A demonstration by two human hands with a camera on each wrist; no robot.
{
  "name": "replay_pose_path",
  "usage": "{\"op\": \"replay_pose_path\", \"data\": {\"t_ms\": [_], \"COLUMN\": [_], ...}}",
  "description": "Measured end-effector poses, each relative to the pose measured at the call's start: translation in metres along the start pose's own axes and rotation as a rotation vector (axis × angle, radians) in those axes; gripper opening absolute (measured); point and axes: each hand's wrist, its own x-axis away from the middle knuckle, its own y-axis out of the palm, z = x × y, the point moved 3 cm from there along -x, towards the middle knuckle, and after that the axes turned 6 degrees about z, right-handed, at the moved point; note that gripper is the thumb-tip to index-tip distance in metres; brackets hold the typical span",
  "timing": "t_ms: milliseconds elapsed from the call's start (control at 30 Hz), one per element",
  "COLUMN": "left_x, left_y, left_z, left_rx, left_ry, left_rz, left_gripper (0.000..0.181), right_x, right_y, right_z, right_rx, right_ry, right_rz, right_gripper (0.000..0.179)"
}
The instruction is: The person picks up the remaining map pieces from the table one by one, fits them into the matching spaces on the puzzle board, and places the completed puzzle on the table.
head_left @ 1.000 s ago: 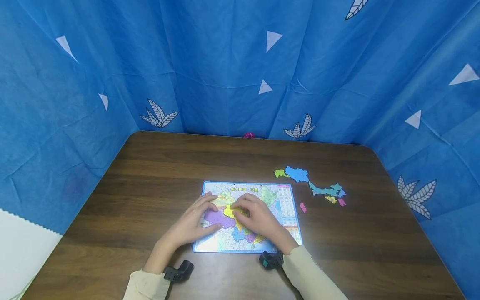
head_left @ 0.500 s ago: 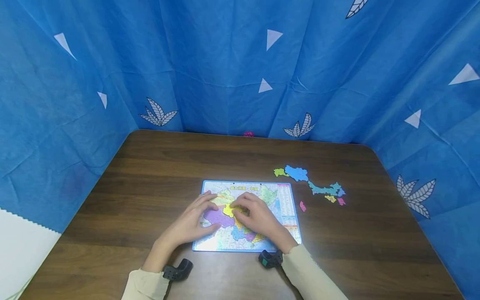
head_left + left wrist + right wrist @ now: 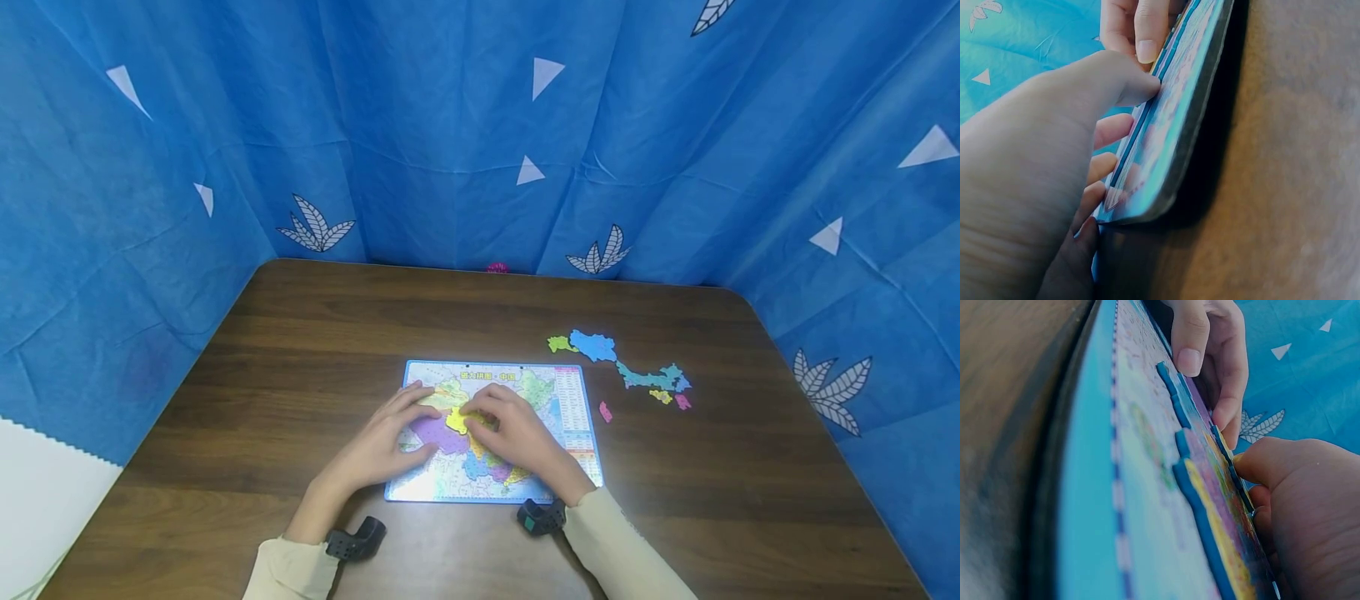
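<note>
A map puzzle board (image 3: 420, 489) with a blue edge lies on the table, its middle partly covered by coloured pieces. My right hand (image 3: 517, 429) pinches a yellow puzzle piece (image 3: 455, 421) between thumb and fingers, at the upper right of a purple puzzle piece (image 3: 444, 437). On the board's left side, my left hand (image 3: 378, 446) spreads its thumb and fingers around the purple piece; the left wrist view has its thumb (image 3: 1138, 87) down at the board surface. Part of the yellow piece is hidden beneath the right fingers.
Right of the board lie a pink piece (image 3: 606, 412), a large blue piece (image 3: 594, 345), a green piece (image 3: 560, 344) and a teal piece (image 3: 637, 380), with small yellow and pink pieces nearby. A blue curtain (image 3: 450, 125) hangs behind the wooden table (image 3: 315, 333).
The left index finger and thumb have shifted slightly over the purple piece. My right hand stays at the yellow piece, which looks almost unmoved.
</note>
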Motion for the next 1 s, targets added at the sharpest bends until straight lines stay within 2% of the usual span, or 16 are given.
{"op": "replay_pose_path", "data": {"t_ms": [267, 467, 833, 1000], "left_x": [0.0003, 0.0005, 0.0015, 0.0011], "left_y": [-0.0014, -0.0012, -0.0008, -0.0011], "left_z": [0.0001, -0.0003, 0.0003, 0.0002], "left_rx": [0.005, 0.013, -0.018, -0.003], "left_ry": [0.021, 0.011, 0.043, 0.034], "left_rz": [-0.014, -0.021, -0.03, -0.032], "left_gripper": [0.04, 0.04, 0.041, 0.048], "right_x": [-0.0006, -0.0004, 0.0001, 0.0002], "right_y": [-0.001, -0.0005, -0.0005, -0.0007], "right_z": [-0.001, -0.0007, -0.0004, -0.0004], "right_rx": [0.001, 0.001, -0.008, -0.001], "right_ry": [-0.014, -0.008, -0.014, -0.016], "right_rz": [0.006, 0.003, 0.014, 0.009], "right_gripper": [0.016, 0.015, 0.015, 0.015]}}
